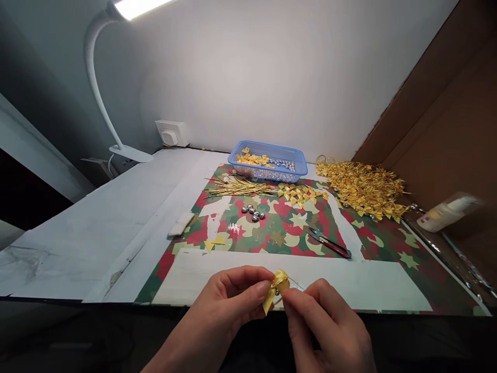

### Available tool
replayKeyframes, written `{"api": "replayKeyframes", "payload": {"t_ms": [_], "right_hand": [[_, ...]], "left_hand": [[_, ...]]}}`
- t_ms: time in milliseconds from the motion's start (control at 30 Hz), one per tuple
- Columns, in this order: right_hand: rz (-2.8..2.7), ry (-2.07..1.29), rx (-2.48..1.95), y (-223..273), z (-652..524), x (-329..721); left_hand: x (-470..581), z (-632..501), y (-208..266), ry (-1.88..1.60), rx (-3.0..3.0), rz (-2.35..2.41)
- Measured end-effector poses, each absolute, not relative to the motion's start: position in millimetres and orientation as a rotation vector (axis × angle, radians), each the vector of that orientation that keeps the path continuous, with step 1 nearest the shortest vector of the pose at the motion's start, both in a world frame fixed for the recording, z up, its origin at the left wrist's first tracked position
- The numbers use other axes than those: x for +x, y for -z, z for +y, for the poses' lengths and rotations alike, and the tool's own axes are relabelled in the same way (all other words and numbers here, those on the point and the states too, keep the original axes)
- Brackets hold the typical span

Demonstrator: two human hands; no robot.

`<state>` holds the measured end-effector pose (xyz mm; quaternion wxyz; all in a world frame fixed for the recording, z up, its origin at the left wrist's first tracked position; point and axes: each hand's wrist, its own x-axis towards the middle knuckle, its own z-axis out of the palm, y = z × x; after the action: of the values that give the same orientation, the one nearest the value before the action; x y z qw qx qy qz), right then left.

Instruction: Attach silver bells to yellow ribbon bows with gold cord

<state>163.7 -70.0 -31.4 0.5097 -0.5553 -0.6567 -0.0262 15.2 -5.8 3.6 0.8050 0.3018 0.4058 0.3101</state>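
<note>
Near the front edge of the table, my left hand [236, 298] pinches a yellow ribbon bow [281, 277] between thumb and fingers. Thin gold cord is wrapped around the bow's middle, and a small silver bell [277, 292] shows just below it. My right hand [330, 329] is closed at the bow's right side, its fingertips pinching what looks like the gold cord; the exact grip is partly hidden. Beyond the hands lie several loose silver bells [254, 213], a bundle of gold cords [240, 187] and several flat yellow bows [301, 194].
A blue basket [267, 146] holds yellow bows and silver bells. To its right is a heap of gold bows [361, 186]. Thread snips [330, 243] lie on the patterned mat [279, 238]. A bottle [446, 213] stands far right; a lamp [97, 83] rises at left.
</note>
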Motion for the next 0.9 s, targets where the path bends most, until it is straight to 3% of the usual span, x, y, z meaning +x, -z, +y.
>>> {"api": "replayKeyframes", "payload": {"t_ms": [267, 567, 900], "right_hand": [[-1.54, 0.025, -1.352, 33, -71, 160], [-1.353, -0.236, -1.352, 34, -71, 150], [-1.279, -0.234, -1.336, 34, -68, 142]], "left_hand": [[16, -5, -3, -0.653, 0.679, 0.825], [14, -6, -2, -0.626, 0.516, 0.804], [17, -7, -9, -0.636, 0.519, 0.738]]}}
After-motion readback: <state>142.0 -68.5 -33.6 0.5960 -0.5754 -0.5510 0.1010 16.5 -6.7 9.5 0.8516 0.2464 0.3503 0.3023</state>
